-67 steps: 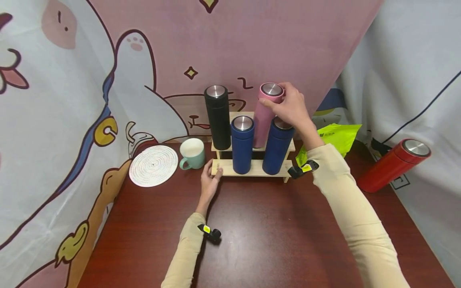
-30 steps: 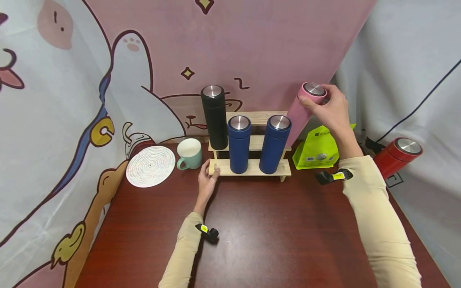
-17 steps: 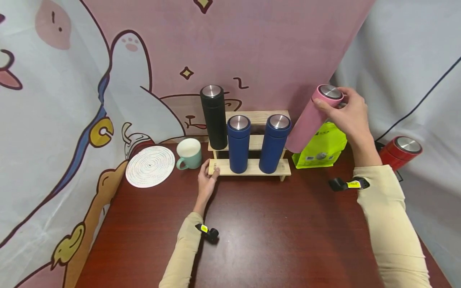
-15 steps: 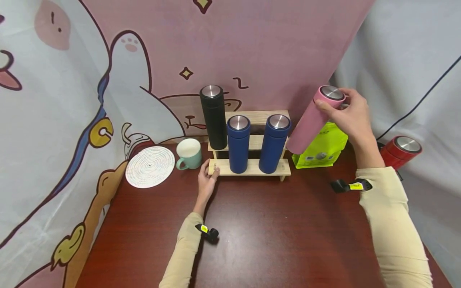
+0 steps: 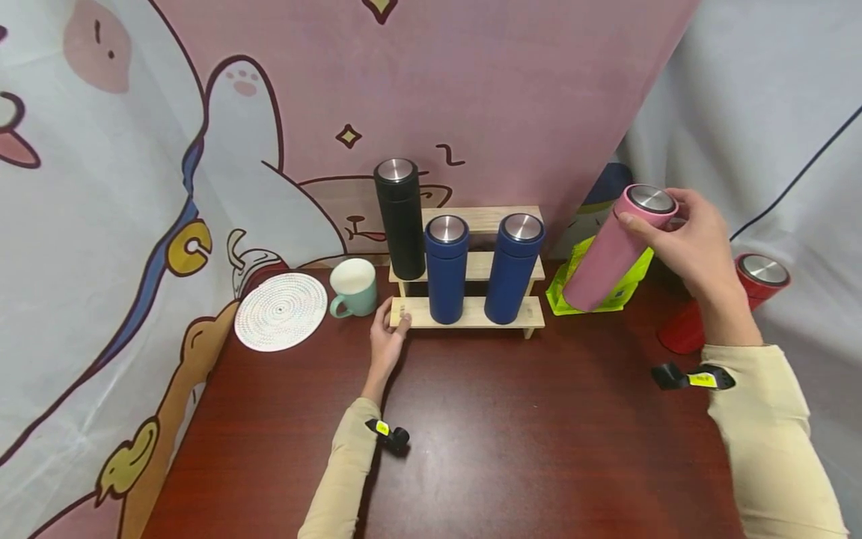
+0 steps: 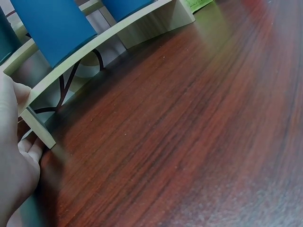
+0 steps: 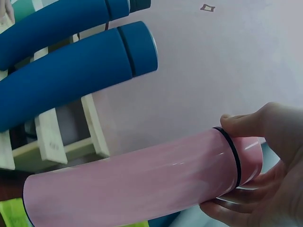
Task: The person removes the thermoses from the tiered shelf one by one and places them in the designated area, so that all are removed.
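Observation:
My right hand (image 5: 700,236) grips a pink thermos flask (image 5: 609,258) round its top, just below the steel lid. The flask leans, its base toward the rack and overlapping the yellow-green bag (image 5: 633,288) in the head view. In the right wrist view my thumb and fingers wrap the neck by the dark ring. My left hand (image 5: 387,340) holds the left end of the front step of a wooden tiered rack (image 5: 420,314), thumb on top. Two blue flasks (image 5: 447,277) (image 5: 509,277) stand on that front step. A black flask (image 5: 402,232) stands on the step behind, at the left.
A mint-green mug (image 5: 357,292) stands left of the rack, beside a round white woven mat (image 5: 281,311). At the right, a red flask (image 5: 687,329) is partly hidden by my right forearm. A printed cloth backdrop (image 5: 525,90) rises behind the dark wooden table (image 5: 471,434).
The pink flask has come off the rack in my right hand, moving right, then lower and nearer past the rack's right end. My left hand has stayed at the rack's left end.

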A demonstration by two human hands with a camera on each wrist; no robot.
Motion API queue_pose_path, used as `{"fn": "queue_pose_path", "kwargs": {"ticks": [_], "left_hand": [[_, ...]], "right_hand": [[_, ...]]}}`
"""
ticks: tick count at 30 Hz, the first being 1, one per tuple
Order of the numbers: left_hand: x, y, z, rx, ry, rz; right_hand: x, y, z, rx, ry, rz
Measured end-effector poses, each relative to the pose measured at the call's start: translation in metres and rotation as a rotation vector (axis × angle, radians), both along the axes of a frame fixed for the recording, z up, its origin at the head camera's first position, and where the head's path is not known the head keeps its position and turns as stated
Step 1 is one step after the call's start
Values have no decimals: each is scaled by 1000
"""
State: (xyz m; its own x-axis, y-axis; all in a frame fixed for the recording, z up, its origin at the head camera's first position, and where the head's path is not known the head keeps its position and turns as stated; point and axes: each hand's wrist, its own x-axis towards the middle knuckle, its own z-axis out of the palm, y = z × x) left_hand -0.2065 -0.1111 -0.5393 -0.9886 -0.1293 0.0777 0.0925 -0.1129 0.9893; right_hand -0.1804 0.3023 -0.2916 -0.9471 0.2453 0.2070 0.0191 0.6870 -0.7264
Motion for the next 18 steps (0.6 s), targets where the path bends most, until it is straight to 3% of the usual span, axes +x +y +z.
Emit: {"fn": "queue_pose_path", "kwargs": {"ticks": [11, 18], "left_hand": [[0, 0, 1, -7, -9, -2], [0, 1, 1, -51, 0, 16]], "right_hand": [[20, 29, -21, 84, -58, -33], [24, 42, -39, 120, -79, -44]]}}
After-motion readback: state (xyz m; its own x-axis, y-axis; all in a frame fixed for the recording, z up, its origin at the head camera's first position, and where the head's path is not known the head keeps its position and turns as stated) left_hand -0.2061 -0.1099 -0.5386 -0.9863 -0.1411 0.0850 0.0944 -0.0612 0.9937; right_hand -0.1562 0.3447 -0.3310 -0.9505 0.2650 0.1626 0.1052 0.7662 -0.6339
